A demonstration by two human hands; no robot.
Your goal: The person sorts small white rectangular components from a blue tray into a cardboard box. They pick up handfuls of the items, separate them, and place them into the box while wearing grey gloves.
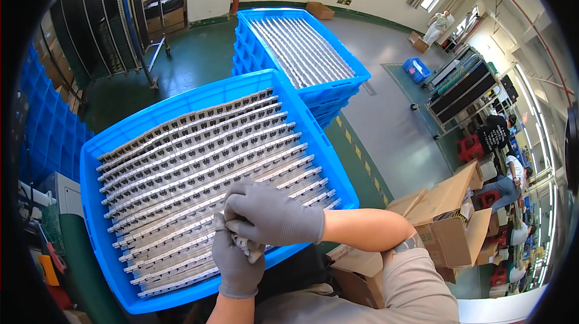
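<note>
Over the near edge of a large blue plastic bin [181, 106] my two grey-gloved hands meet. My right hand [271, 212] is closed, its fingers curled down toward the left one. Just below it, my left hand [238, 267] is closed too, with its fingertips up against the right hand. A crumpled light-grey bit [248, 248] shows between them; whether it is cloth or part of a glove I cannot make out. Beneath the hands, the bin holds many long white strips [199, 173] standing in rows, several with small black parts along them.
Behind stands a stack of blue bins [329, 91], the top one filled with similar strips. Open cardboard boxes [449, 239] sit at my right. On the left are more blue bins [51, 119] and a dark wheeled rack [96, 22]. Several people work along the far right.
</note>
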